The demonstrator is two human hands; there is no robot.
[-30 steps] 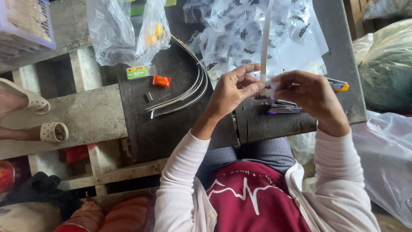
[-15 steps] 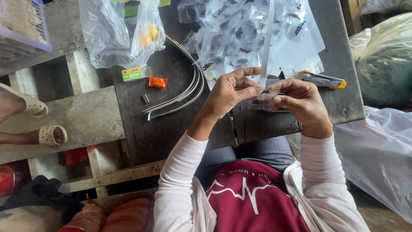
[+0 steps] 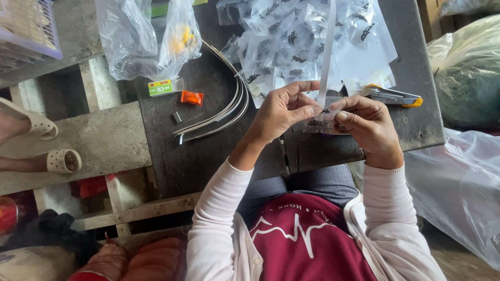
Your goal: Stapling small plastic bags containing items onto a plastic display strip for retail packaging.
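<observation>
Hands pinched on small clear packet over dark tabletop

Leftmost, a purple basket sat at the top corner, w/ a sandalled foot of another person below it, beside the concrete ledge. Next came a crumpled clear bag w/ yellow bits inside, then a small green-and-yellow box and an orange wrapper on the dark tabletop. Curved white strips lay just beside those.

At centre, the left hand was closed narrow, thumb and fingers pinching the top of a small clear packet of dark bits; a white strip rose from the pinch. The right hand gripped the same packet from the other side, fingertips nearly touching the left's. Packet was held just above the tabletop's near edge, in front of the pile of filled packets.

Vs. half a sec earlier, both hands had drawn closer together at the packet's mouth, grip tighter; probably closing it. Utility knife stayed put at right, untouched. Big plastic sacks unchanged far right.
</observation>
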